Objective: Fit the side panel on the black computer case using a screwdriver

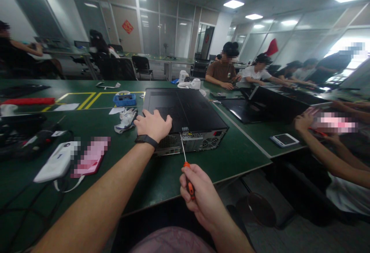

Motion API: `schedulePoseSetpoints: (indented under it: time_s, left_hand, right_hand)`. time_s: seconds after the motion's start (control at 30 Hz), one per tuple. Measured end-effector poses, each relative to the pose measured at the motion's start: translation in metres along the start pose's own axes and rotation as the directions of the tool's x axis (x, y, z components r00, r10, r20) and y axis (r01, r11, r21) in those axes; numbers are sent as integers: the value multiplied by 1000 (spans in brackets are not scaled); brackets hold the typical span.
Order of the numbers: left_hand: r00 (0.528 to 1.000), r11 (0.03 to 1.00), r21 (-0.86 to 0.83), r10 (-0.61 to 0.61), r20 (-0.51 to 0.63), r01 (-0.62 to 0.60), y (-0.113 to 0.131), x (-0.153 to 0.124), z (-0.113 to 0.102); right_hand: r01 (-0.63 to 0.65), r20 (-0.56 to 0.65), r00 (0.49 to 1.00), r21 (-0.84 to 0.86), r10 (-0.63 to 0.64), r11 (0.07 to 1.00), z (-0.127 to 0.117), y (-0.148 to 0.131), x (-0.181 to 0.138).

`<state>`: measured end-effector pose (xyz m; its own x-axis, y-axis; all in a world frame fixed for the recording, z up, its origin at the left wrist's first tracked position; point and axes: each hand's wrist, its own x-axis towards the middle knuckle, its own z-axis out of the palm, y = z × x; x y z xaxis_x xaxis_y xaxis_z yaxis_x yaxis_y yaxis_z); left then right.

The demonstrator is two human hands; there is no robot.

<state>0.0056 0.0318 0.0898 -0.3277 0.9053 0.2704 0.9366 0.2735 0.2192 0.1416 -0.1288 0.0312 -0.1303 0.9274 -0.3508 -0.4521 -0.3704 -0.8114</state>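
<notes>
A black desktop computer case (190, 110) lies on its side on the green table, its rear panel with fan grille facing me. My left hand (154, 124) rests on the case's top near its back left corner, fingers spread. In my right hand (198, 187) is a screwdriver (189, 186) with an orange and black handle, my fingers wrapped round it. Its long thin shaft points away from me, and the tip meets the upper edge of the rear panel, left of the metal bracket. Whether the tip sits in a screw is too small to tell.
Left of the case are a grey-white glove (126, 120), a blue tray (124, 99), a white phone-like device (58, 160), a pink phone (91, 156) and cables. On the right lie a tablet-like device (285, 139) and a co-worker's hands (306, 120). The table's front edge (243, 173) runs close to me.
</notes>
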Motion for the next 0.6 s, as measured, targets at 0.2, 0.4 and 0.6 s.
schedulePoseSetpoints:
  time_s: [0.2,0.4,0.6]
  left_hand:
    - [1000,1000,0,-3,4,3,0,1,0]
    - [1000,1000,3,-2,2,2,0,1,1]
    - [1000,1000,6,-4,-11,4,0,2,3]
  right_hand:
    - [-25,-7,1000,-1,25,1000,0,0,0]
    - [2,-39,999,-10,-2,1000,0,0,0]
    - [-29,0,1000,-1,29,1000,-2,1,0]
